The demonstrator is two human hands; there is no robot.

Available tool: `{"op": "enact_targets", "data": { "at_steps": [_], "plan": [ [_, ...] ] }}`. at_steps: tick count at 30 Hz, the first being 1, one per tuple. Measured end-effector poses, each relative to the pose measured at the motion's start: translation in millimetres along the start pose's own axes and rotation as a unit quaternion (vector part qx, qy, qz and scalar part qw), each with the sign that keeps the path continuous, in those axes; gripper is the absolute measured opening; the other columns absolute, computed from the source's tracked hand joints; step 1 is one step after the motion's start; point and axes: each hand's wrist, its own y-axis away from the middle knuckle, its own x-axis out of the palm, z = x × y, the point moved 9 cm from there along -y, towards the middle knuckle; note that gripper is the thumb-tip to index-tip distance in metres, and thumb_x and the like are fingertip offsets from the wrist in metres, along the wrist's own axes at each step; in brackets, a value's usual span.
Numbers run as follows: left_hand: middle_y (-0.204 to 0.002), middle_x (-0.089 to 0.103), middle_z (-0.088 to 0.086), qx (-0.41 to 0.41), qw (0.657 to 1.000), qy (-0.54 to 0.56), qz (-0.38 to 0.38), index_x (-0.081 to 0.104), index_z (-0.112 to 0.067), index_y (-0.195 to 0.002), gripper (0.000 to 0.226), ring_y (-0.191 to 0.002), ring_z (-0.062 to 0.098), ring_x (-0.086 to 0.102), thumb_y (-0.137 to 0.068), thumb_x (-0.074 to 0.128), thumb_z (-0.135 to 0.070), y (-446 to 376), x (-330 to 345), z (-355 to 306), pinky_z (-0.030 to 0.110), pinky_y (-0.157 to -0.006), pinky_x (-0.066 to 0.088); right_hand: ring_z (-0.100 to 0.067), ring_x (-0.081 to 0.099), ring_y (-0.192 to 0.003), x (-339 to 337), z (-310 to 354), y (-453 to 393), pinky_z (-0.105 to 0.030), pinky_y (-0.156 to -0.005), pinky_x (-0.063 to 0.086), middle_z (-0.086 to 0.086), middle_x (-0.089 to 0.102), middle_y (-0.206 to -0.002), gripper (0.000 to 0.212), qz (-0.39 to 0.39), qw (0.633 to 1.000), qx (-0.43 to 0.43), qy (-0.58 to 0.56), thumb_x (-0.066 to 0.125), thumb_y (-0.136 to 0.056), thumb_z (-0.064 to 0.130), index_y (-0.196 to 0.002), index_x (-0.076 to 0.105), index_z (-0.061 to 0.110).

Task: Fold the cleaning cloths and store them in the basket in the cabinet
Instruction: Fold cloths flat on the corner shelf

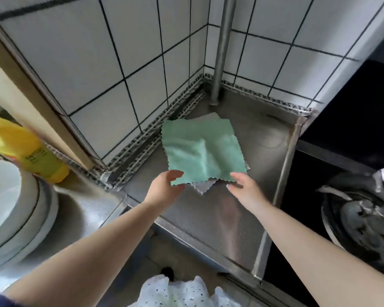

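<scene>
Green cloth point(203, 149) lies spread and slightly rumpled toward the back left corner of the steel worktop point(242, 213), close to the tiled wall point(75, 69) on that side. A grey cloth point(203, 187) sits under it; you see only its zigzag edge poking out at the near side and a strip at the far side. Your left hand point(164, 188) is at the green cloth's near left corner, thumb and fingers curled in a loose pinch; the corner sits between them, though whether they actually clamp it cannot be told. Your right hand point(242, 187) is at the near right corner, fingers relaxed and fairly straight, fingertips touching or just over the cloth edge, holding nothing plainly. A metal pipe point(221, 52) stands upright in the back corner of the worktop, apart from the cloths. Beyond the worktop's right edge sits a dark gas stove point(361, 220). Off the left edge you have a yellow bottle point(27, 147) beside a white round basin point(13, 209). Basket and cabinet are not visible from this angle.
</scene>
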Motion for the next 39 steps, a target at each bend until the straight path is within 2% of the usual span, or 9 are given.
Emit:
{"op": "enact_targets", "data": {
  "at_steps": [7,11,14,18,23,27,32,35,39],
  "plan": [
    [-0.135,0.052,-0.003,0.11,0.972,-0.179,0.104,0.056,-0.025,-0.128,0.042,-0.123,0.017,0.048,-0.085,0.061,-0.026,-45.5,27.7,-7.7,0.027,-0.102,0.037,-0.02,0.049,-0.123,13.7,10.2,-22.3,-0.027,-0.097,0.038,-0.001,0.051,-0.136,0.049,-0.043,0.98,-0.013,0.193,0.062,-0.086,0.025,-0.133,0.049,0.021],
    [-0.135,0.05,-0.003,0.139,0.951,-0.258,0.1,0.054,-0.027,-0.129,0.043,-0.123,0.021,0.046,-0.087,0.059,-0.034,-59.8,41.1,0.1,0.034,-0.102,0.035,-0.022,0.047,-0.121,18.7,14.9,-36.8,-0.031,-0.095,0.039,-0.003,0.052,-0.128,0.047,-0.061,0.968,-0.023,0.243,0.064,-0.084,0.029,-0.129,0.051,0.024],
    [-0.132,0.05,-0.004,0.157,0.936,-0.298,0.099,0.054,-0.028,-0.126,0.041,-0.121,0.021,0.047,-0.086,0.059,-0.028,-67.5,44.2,4.7,0.034,-0.098,0.034,-0.023,0.047,-0.118,15.4,21.5,-43.7,-0.032,-0.09,0.041,-0.002,0.05,-0.123,0.046,-0.093,0.958,-0.037,0.268,0.067,-0.082,0.03,-0.126,0.054,0.026],
    [-0.123,0.057,-0.001,0.197,0.927,-0.304,0.097,0.062,-0.025,-0.117,0.033,-0.115,0.025,0.052,-0.085,0.057,-0.02,-74.3,42.4,1.8,0.035,-0.094,0.04,-0.022,0.045,-0.119,20.4,23.1,-50.1,-0.032,-0.089,0.042,0.0,0.047,-0.123,0.046,-0.085,0.951,-0.046,0.294,0.066,-0.083,0.034,-0.126,0.053,0.028],
    [-0.117,0.057,0.0,0.231,0.906,-0.337,0.109,0.063,-0.023,-0.113,0.028,-0.11,0.024,0.055,-0.087,0.058,-0.031,-75.2,46.0,0.0,0.036,-0.091,0.044,-0.022,0.044,-0.121,34.5,26.4,-55.7,-0.034,-0.087,0.045,-0.002,0.048,-0.126,0.046,-0.049,0.939,-0.065,0.333,0.062,-0.086,0.033,-0.129,0.05,0.025],
    [-0.099,0.064,0.005,0.236,0.918,-0.309,0.081,0.067,-0.013,-0.094,0.015,-0.091,0.029,0.062,-0.085,0.055,-0.018,-78.5,37.8,-7.9,0.034,-0.074,0.045,-0.023,0.055,-0.11,29.8,29.9,-59.2,-0.033,-0.077,0.048,-0.001,0.06,-0.119,0.031,-0.081,0.938,-0.081,0.326,0.048,-0.091,0.023,-0.121,0.059,0.025],
    [-0.08,0.067,0.01,0.186,0.944,-0.272,0.034,0.056,-0.011,-0.105,0.019,-0.067,0.033,0.061,-0.092,0.047,-0.02,-92.4,12.5,-10.3,0.031,-0.056,0.041,-0.03,0.062,-0.095,7.8,31.5,-63.8,-0.031,-0.065,0.041,-0.004,0.067,-0.106,0.024,-0.115,0.938,-0.067,0.32,0.047,-0.091,0.022,-0.112,0.061,0.022],
    [-0.088,0.068,0.013,0.204,0.944,-0.258,0.001,0.055,-0.01,-0.115,0.024,-0.07,0.033,0.063,-0.096,0.043,-0.019,-104.6,-5.5,-30.0,0.033,-0.055,0.044,-0.03,0.061,-0.095,-5.2,34.9,-71.1,-0.031,-0.063,0.039,-0.004,0.065,-0.105,0.023,-0.102,0.931,-0.078,0.342,0.051,-0.088,0.017,-0.108,0.061,0.021],
    [-0.113,0.065,0.012,0.285,0.921,-0.265,-0.004,0.058,-0.011,-0.125,0.039,-0.089,0.032,0.065,-0.089,0.046,0.002,-119.6,-20.6,-66.5,0.042,-0.07,0.055,-0.03,0.06,-0.095,-26.5,44.8,-82.1,-0.03,-0.062,0.038,-0.006,0.058,-0.104,0.02,-0.091,0.915,-0.077,0.385,0.05,-0.088,0.015,-0.102,0.064,0.016]
  ]
}}
